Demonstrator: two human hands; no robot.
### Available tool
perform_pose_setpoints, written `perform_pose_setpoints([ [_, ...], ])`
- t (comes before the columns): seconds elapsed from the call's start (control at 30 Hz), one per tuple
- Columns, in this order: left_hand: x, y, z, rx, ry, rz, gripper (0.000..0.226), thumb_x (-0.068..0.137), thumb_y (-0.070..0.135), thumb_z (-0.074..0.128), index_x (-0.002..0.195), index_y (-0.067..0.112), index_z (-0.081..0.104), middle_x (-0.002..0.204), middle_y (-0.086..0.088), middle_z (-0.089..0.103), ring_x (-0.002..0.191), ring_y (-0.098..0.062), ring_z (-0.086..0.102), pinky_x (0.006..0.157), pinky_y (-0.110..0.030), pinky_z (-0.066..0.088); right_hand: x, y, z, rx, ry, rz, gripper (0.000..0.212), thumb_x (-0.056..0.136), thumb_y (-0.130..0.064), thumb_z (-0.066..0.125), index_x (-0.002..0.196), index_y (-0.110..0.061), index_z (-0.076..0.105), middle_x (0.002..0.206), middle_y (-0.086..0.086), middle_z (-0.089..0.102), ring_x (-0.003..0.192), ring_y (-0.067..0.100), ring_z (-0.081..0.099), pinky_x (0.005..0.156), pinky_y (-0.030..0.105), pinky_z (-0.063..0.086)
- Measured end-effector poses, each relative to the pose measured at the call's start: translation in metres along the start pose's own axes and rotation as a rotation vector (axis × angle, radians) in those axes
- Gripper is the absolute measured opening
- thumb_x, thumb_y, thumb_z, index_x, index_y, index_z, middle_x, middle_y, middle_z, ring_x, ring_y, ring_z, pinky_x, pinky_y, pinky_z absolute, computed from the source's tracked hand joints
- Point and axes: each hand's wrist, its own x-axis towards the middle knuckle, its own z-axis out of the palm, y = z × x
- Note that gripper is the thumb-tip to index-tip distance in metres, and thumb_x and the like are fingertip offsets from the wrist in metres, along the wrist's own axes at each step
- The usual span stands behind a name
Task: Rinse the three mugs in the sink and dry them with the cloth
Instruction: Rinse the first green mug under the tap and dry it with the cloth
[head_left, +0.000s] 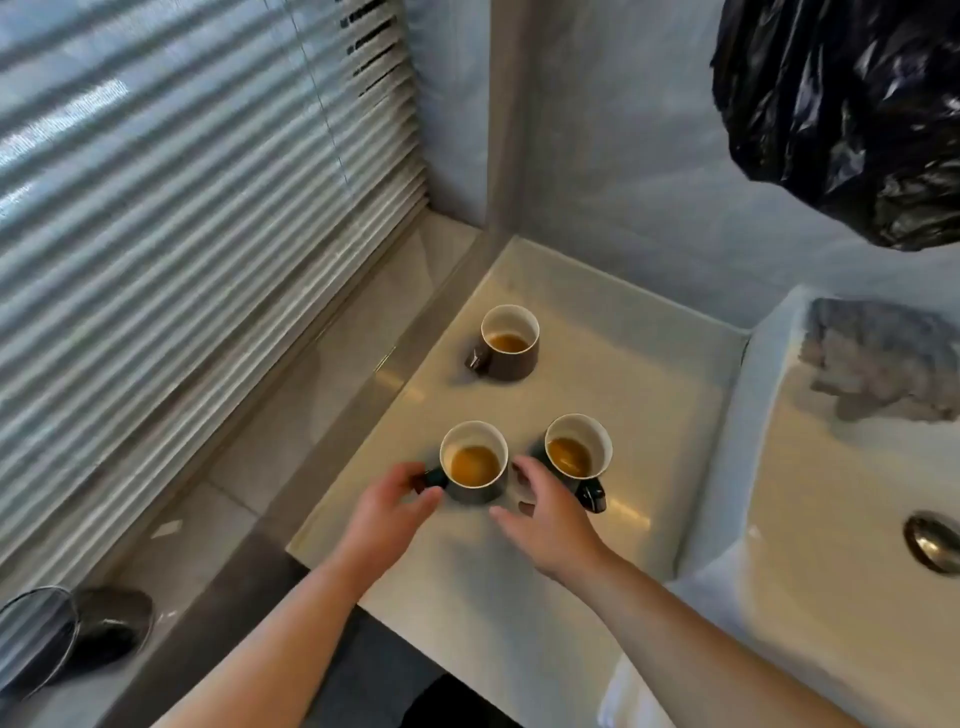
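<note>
Pale counter (649, 374) beside sink (805, 519). On it near-left mug (474, 462) upright, handle pointing left, pinched by left hand (387, 506); right hand (545, 514) open, just right of mug.

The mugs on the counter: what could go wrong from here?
1. The near-left mug, with the left hand at its handle, holds brown liquid; it may spill on the way to the sink.
2. The right hand is open close beside the near-right mug and might knock it.
3. The cloth lies at the sink's far end; rinse water may wet it.
</note>
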Motion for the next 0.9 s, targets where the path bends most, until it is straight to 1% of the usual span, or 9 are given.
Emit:
perform_pose_setpoints([
  [0.13,0.013,0.01,0.001,0.102,-0.063,-0.019,0.01,0.1,0.029,0.061,0.108,0.026,0.067,0.1,0.004,0.069,0.088,-0.01,0.063,0.069,-0.019,0.046,0.008,-0.009,0.001,-0.01,0.035,0.012,0.075,0.085,-0.039,0.075,0.149,-0.038,0.036,0.153,-0.008,0.044,0.138,0.015,0.045,0.11,0.036,0.042],
  [0.2,0.018,0.014,0.002,0.11,-0.061,-0.022,0.009,0.1,0.027,0.061,0.097,0.025,0.069,0.092,0.001,0.071,0.081,-0.016,0.064,0.066,-0.024,0.046,0.013,-0.01,0.002,-0.013,0.043,0.015,0.074,0.086,-0.038,0.074,0.149,-0.037,0.036,0.153,-0.009,0.044,0.138,0.013,0.045,0.11,0.034,0.042],
  [0.3,0.021,0.015,0.003,0.113,-0.066,-0.055,0.015,0.1,0.025,0.061,0.087,0.021,0.069,0.081,-0.001,0.068,0.071,-0.017,0.059,0.065,-0.029,0.046,0.015,-0.013,0.001,0.015,0.07,0.014,0.07,0.086,-0.035,0.075,0.147,-0.037,0.041,0.147,-0.011,0.05,0.13,0.008,0.049,0.099,0.024,0.042],
  [0.43,0.019,0.016,0.007,-0.01,-0.122,-0.13,0.017,0.102,0.02,0.058,0.092,0.013,0.069,0.091,-0.01,0.068,0.089,-0.025,0.066,0.089,-0.04,0.059,0.013,-0.015,0.002,0.056,0.107,0.002,0.065,0.087,-0.033,0.076,0.144,-0.035,0.045,0.142,-0.012,0.054,0.125,0.008,0.052,0.094,0.022,0.042],
  [0.57,0.008,0.019,0.004,-0.027,-0.118,-0.124,0.019,0.102,0.02,0.057,0.091,0.009,0.068,0.091,-0.014,0.066,0.09,-0.027,0.067,0.09,-0.04,0.06,0.003,-0.017,0.005,0.099,0.152,-0.046,0.061,0.085,-0.032,0.077,0.138,-0.04,0.049,0.136,-0.016,0.056,0.125,0.005,0.051,0.093,0.022,0.045],
  [0.67,-0.007,0.027,-0.005,-0.067,-0.117,-0.113,0.018,0.102,0.019,0.058,0.093,0.009,0.07,0.104,-0.022,0.069,0.101,-0.032,0.068,0.092,-0.043,0.059,-0.012,-0.02,0.003,0.123,0.168,-0.07,0.055,0.081,-0.038,0.08,0.122,-0.058,0.05,0.125,-0.029,0.056,0.118,0.001,0.054,0.084,0.013,0.047],
  [0.73,-0.019,0.035,-0.012,-0.077,-0.122,-0.087,0.017,0.101,0.019,0.059,0.093,0.01,0.071,0.106,-0.02,0.07,0.102,-0.031,0.068,0.094,-0.047,0.058,-0.024,-0.023,-0.003,0.121,0.187,-0.096,0.055,0.078,-0.042,0.082,0.115,-0.063,0.048,0.122,-0.032,0.056,0.116,-0.002,0.055,0.08,0.011,0.047],
  [0.83,-0.036,0.052,-0.015,-0.076,-0.145,-0.021,0.015,0.101,0.018,0.059,0.095,0.011,0.071,0.109,-0.009,0.071,0.102,-0.024,0.069,0.095,-0.046,0.058,-0.042,-0.026,-0.018,0.099,0.218,-0.14,0.068,0.076,-0.047,0.082,0.133,-0.051,0.046,0.131,-0.026,0.055,0.12,0.002,0.054,0.089,0.017,0.05],
  [0.9,-0.048,0.065,-0.011,-0.07,-0.158,0.03,0.014,0.101,0.017,0.058,0.097,0.013,0.072,0.111,-0.002,0.07,0.102,-0.02,0.069,0.094,-0.041,0.059,-0.057,-0.029,-0.032,0.091,0.232,-0.175,0.073,0.076,-0.048,0.082,0.138,-0.049,0.043,0.131,-0.03,0.05,0.12,0.001,0.053,0.09,0.015,0.047],
])
